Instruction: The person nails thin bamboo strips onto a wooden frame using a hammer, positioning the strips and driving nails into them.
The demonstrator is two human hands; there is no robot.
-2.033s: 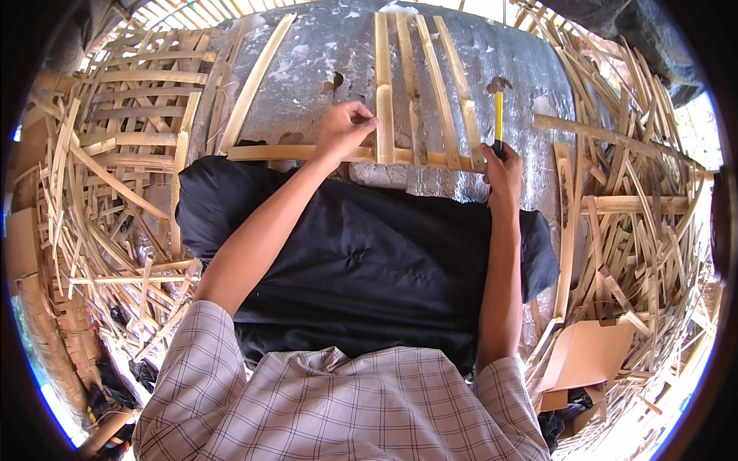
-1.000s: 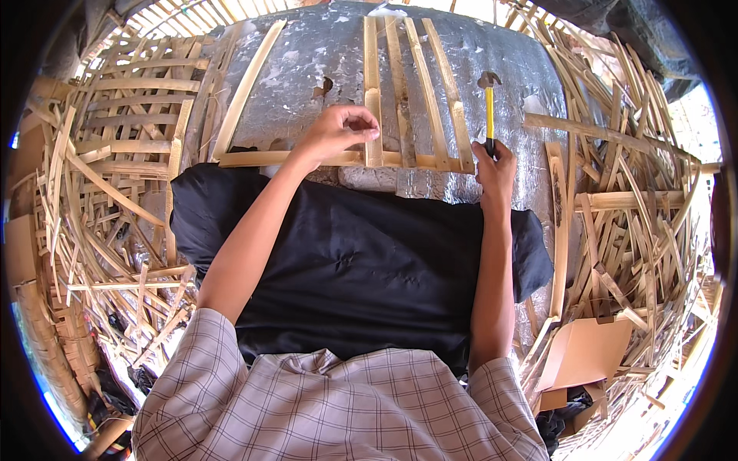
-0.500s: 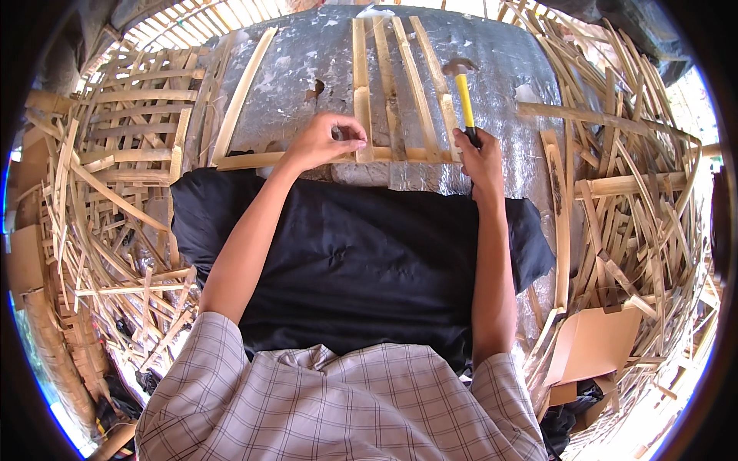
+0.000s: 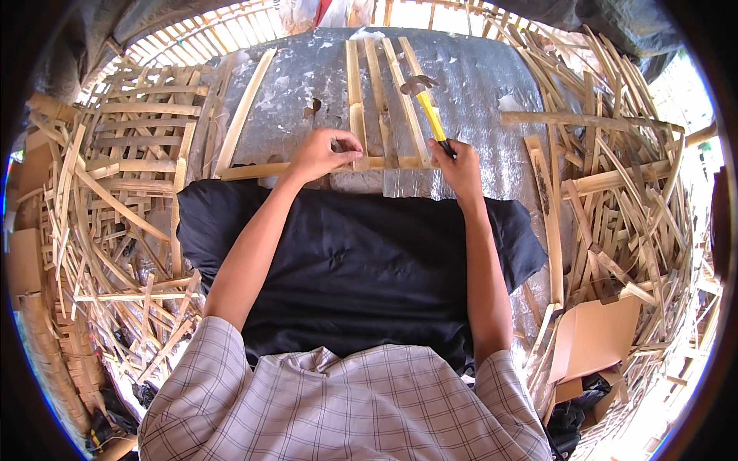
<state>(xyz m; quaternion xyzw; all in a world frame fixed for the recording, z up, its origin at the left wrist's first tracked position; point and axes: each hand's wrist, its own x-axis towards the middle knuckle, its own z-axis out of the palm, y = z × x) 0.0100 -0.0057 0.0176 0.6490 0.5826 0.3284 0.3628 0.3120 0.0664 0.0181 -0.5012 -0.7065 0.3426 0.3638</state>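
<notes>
My right hand (image 4: 460, 170) grips a claw hammer (image 4: 430, 114) by the black end of its yellow handle. The hammer's head is raised over several long bamboo strips (image 4: 354, 92) that run away from me. These meet a crosswise bamboo strip (image 4: 265, 170) near my lap. My left hand (image 4: 317, 157) is closed in a pinch, thumb against forefinger, at the joint of the leftmost of the grouped strips and the crosswise one. Whatever the pinch holds is too small to make out. Another strip (image 4: 246, 111) slants away at the left end.
A worn silvery sheet (image 4: 296, 77) lies under the strips. Black cloth (image 4: 361, 261) covers my lap. A woven bamboo lattice (image 4: 146, 119) lies left; a tangled heap of bamboo strips (image 4: 623, 200) lies right, with an opened cardboard box (image 4: 596, 338) nearer me.
The hammer has swung left, its head now tilted toward the strips, and my right hand has shifted left. My left hand keeps its pinch at the joint. The view has shifted slightly.
</notes>
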